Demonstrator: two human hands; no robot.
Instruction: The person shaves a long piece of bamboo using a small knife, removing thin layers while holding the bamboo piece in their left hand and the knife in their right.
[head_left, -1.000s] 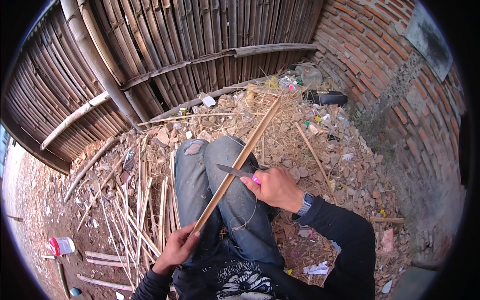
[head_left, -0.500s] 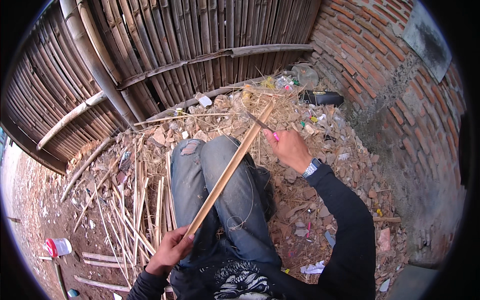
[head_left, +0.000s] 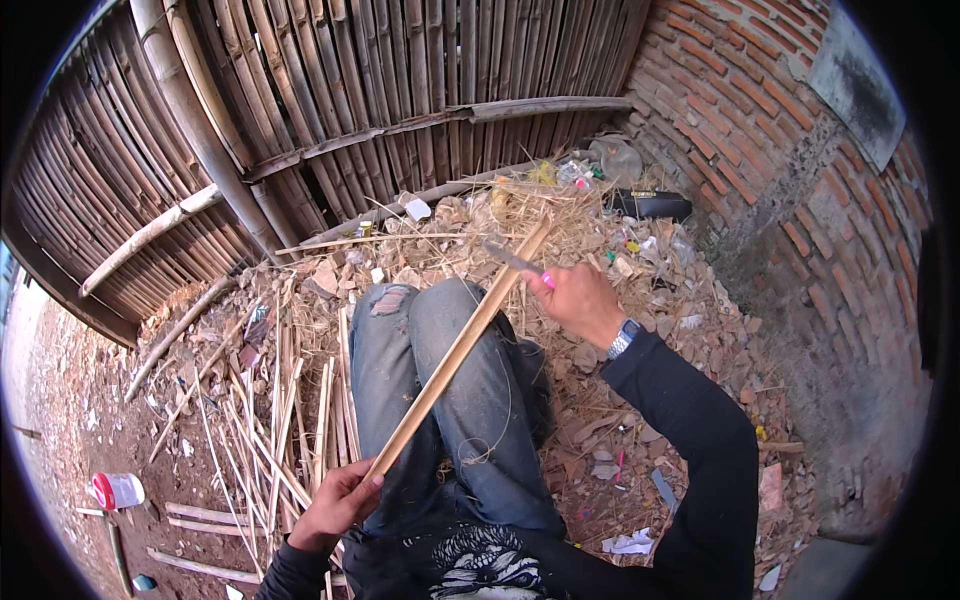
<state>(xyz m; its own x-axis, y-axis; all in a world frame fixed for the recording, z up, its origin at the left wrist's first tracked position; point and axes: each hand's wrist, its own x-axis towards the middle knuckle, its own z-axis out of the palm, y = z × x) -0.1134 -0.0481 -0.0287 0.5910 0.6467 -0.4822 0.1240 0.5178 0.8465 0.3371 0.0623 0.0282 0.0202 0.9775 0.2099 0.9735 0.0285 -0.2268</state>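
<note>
A long split bamboo strip [head_left: 455, 355] slants across my thighs, its far end up and to the right. Its near end is gripped by my left hand [head_left: 343, 500], thumb on top. My right hand [head_left: 580, 303] is closed around the pink handle of a knife [head_left: 513, 257]. The knife's blade lies crosswise over the strip near its far end, touching or just above it. Most of the handle is hidden inside my fist.
Several thin bamboo strips [head_left: 265, 440] lie left of my legs. Rubble and shavings [head_left: 520, 205] cover the ground ahead. A bamboo fence [head_left: 400, 60] stands in front, a brick wall [head_left: 740, 120] at right. A red-lidded clear container [head_left: 118, 490] lies far left.
My right hand and the knife have shifted slightly down and toward me along the strip. My left hand keeps its hold on the near end. The whole view has shifted slightly.
</note>
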